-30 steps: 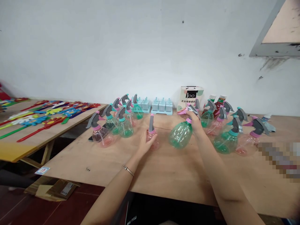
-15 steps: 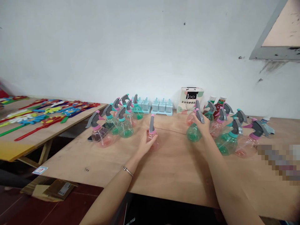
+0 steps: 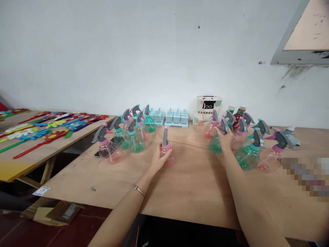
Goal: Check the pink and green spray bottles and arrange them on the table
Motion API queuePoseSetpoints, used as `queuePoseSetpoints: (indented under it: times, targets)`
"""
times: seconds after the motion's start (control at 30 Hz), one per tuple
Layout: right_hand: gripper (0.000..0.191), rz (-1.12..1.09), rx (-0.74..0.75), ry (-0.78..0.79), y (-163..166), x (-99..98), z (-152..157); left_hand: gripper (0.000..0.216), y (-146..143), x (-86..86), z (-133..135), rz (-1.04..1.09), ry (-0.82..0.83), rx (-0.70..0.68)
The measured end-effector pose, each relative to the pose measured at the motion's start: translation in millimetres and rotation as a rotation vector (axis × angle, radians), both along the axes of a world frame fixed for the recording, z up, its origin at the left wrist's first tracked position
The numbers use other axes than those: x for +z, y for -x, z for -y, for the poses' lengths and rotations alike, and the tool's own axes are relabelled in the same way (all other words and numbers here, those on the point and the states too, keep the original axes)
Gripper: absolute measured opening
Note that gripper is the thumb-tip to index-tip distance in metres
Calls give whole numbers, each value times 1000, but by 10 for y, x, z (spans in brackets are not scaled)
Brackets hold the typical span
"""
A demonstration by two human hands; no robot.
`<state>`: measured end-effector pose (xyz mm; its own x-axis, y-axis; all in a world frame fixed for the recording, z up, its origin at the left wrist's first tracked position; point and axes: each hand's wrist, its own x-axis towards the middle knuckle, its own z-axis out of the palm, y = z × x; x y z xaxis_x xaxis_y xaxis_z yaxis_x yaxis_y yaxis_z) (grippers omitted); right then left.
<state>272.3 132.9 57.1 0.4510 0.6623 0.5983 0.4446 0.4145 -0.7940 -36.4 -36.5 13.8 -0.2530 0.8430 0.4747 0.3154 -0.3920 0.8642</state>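
Observation:
My left hand [image 3: 158, 160] is wrapped around a clear pink spray bottle [image 3: 169, 159], which stands upright at the middle of the table with its grey trigger head pointing up. Farther right, my right hand [image 3: 226, 140] closes round the neck of a green spray bottle [image 3: 215, 144]; its fingers are partly hidden behind the grey head. Just behind that one stands a pink spray bottle [image 3: 209, 130]. Several pink and green spray bottles form a group at right, including a large green bottle [image 3: 248, 158]. Another group stands at left, with a green bottle [image 3: 136, 142] at its front.
Pale blue ice-pop moulds [image 3: 177, 118] and a printed paper bag [image 3: 207, 111] stand along the wall. Red-filled bottles [image 3: 240, 115] are at the back right. A dark phone [image 3: 97, 154] lies by the left group. The side table [image 3: 33, 156] holds colourful flower-shaped sticks.
My right hand has shifted slightly right with the green spray bottle, uncovering more of the pink one behind. My left hand keeps its hold. The view has moved a little.

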Motion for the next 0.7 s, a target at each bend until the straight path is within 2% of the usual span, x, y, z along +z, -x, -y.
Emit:
queuePoseSetpoints:
  times: [0.13,0.27,0.33,0.43,0.5,0.6,0.7]
  targets:
    - [56,-10,-21,-60,-21,-73,-29,36,-8,13,9,1,-4,9]
    - [76,5,-36,-301,-44,-127,-27,36,6,8,5,-6,-2,1]
    - [72,68,-85,-441,-58,-106,0,37,11,-2,-1,2,-1,2]
    - [59,160,-206,-704,-34,26,98,36,-1,-15,-4,15,15,-6]
    - [54,206,-221,-856,50,164,207,36,-22,-17,1,31,22,-41]
    - [47,238,-124,-973,280,358,413,37,-54,-7,17,38,19,-82]
    - [43,271,-8,-975,523,470,622,37,-68,5,35,23,11,-84]
